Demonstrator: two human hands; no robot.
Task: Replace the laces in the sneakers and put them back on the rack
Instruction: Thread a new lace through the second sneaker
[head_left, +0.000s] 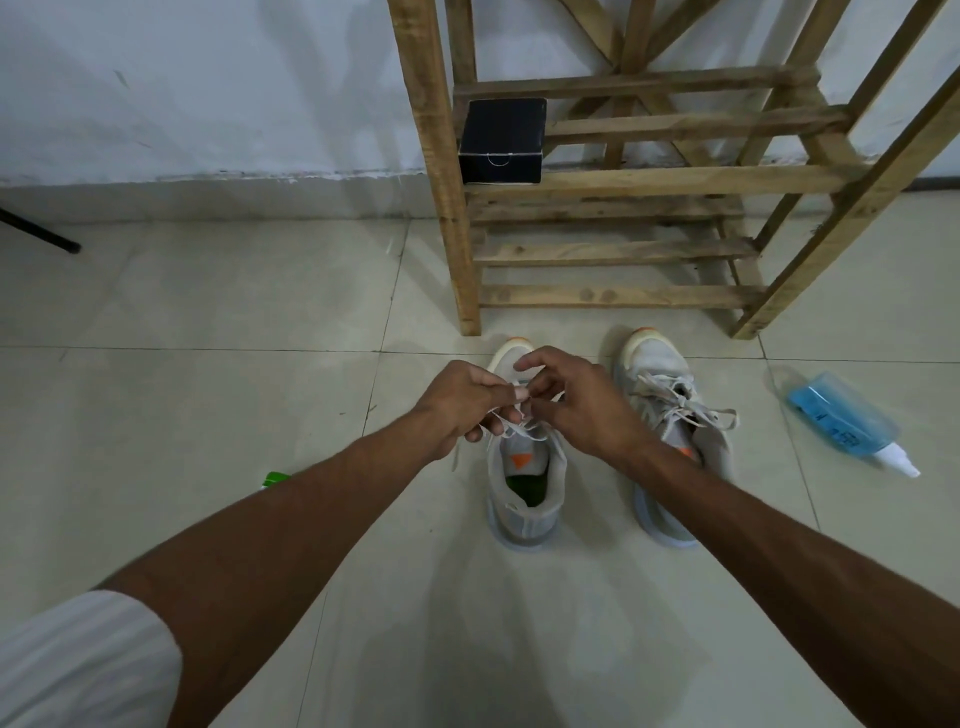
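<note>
One wide-angle view, worn on the person's head, looks forward and steeply down onto the tiled floor. Its upper edge takes in the wall and the wooden rack. Both forearms enter from the bottom corners, and the left hand and right hand meet near mid-frame, fairly close below the lens.
</note>
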